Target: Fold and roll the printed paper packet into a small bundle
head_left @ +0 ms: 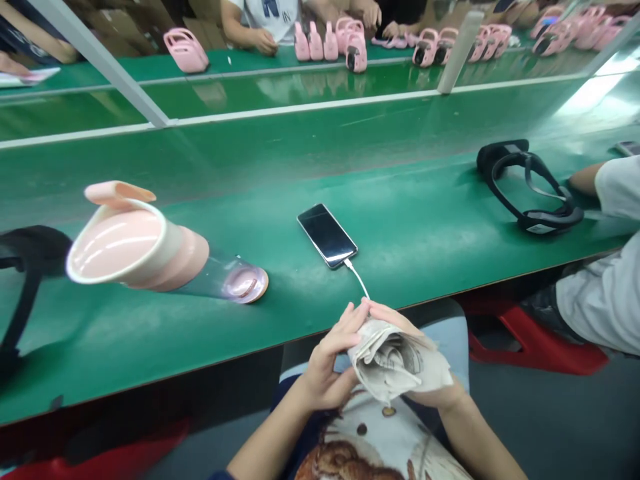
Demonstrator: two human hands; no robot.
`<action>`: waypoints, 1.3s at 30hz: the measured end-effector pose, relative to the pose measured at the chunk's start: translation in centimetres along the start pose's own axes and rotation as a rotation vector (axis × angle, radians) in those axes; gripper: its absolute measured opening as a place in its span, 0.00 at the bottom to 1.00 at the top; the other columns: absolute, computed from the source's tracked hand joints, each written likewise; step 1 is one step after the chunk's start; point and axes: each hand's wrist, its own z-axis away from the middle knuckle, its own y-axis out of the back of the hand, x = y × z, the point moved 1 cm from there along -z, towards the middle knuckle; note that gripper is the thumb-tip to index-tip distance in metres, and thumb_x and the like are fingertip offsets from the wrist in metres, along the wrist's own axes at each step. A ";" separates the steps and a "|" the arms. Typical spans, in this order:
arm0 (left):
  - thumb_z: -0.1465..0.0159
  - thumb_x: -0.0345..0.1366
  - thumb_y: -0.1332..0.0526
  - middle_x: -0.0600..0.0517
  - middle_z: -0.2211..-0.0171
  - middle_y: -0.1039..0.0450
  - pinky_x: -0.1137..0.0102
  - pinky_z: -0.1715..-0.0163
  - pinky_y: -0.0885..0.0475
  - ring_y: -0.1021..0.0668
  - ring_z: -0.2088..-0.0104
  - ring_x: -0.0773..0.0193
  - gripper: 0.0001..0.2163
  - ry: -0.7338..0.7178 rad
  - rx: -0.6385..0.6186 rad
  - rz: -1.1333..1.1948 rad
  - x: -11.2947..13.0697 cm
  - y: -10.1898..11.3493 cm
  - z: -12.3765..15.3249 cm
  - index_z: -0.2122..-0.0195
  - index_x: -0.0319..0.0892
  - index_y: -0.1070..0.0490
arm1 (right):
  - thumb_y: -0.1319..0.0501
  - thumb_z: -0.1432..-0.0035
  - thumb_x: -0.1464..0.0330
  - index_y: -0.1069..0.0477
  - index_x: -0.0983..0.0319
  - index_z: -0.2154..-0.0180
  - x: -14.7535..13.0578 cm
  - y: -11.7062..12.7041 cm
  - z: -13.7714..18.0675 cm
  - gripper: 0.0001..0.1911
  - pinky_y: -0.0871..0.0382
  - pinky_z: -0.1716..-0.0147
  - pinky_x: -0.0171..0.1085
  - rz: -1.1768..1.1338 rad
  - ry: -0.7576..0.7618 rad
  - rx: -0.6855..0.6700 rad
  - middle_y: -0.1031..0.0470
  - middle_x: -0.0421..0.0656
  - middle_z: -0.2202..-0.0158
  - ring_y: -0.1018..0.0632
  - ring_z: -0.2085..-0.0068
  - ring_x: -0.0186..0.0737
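A rolled-up sheet of printed paper, open at its near end, is held over my lap. My left hand grips its left side, with the thumb low and the fingers reaching over the top. On the right, my right hand goes round behind the paper, which hides most of its fingers. The fingertips of both hands meet at the far end of the roll. Just beyond them a phone lies on the green table, and a white cable runs from it toward my fingers.
A clear tumbler with a pink lid stands at left. Black headsets lie at right and at the far left edge. Across the table are pink devices and people's hands. Beside me are a person's sleeve and a red stool.
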 end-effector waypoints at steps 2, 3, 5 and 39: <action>0.35 0.23 0.42 0.41 0.32 0.47 0.53 0.31 0.50 0.43 0.32 0.56 0.29 -0.025 -0.066 -0.100 -1.3 0.8 -1.1 0.35 0.43 0.48 | 0.36 0.37 0.63 0.45 0.51 0.33 0.7 0.9 -1.2 0.35 0.40 0.35 0.43 0.026 0.061 0.045 0.43 0.44 0.33 0.38 0.34 0.45; 0.35 0.24 0.42 0.40 0.32 0.47 0.55 0.32 0.49 0.42 0.32 0.57 0.31 -0.024 -0.109 -0.174 -2.1 1.3 -1.9 0.33 0.43 0.51 | 0.37 0.36 0.65 0.45 0.51 0.33 1.0 1.5 -2.0 0.33 0.40 0.35 0.42 0.051 0.090 0.059 0.42 0.44 0.33 0.37 0.34 0.44; 0.34 0.27 0.43 0.40 0.32 0.48 0.56 0.33 0.45 0.40 0.33 0.57 0.34 -0.007 -0.203 -0.333 -3.8 2.2 -3.9 0.29 0.44 0.57 | 0.39 0.36 0.68 0.45 0.52 0.33 1.8 2.9 -3.8 0.32 0.41 0.35 0.42 0.102 0.130 0.086 0.42 0.44 0.33 0.36 0.35 0.43; 0.33 0.53 0.45 0.50 0.40 0.32 0.54 0.39 0.33 0.30 0.40 0.51 0.27 0.268 -0.116 -0.373 -11.0 2.5 -6.5 0.34 0.51 0.40 | 0.32 0.49 0.47 0.29 0.57 0.42 14.2 3.3 -7.0 0.37 0.33 0.42 0.48 -0.302 -0.163 0.308 0.29 0.54 0.44 0.29 0.41 0.59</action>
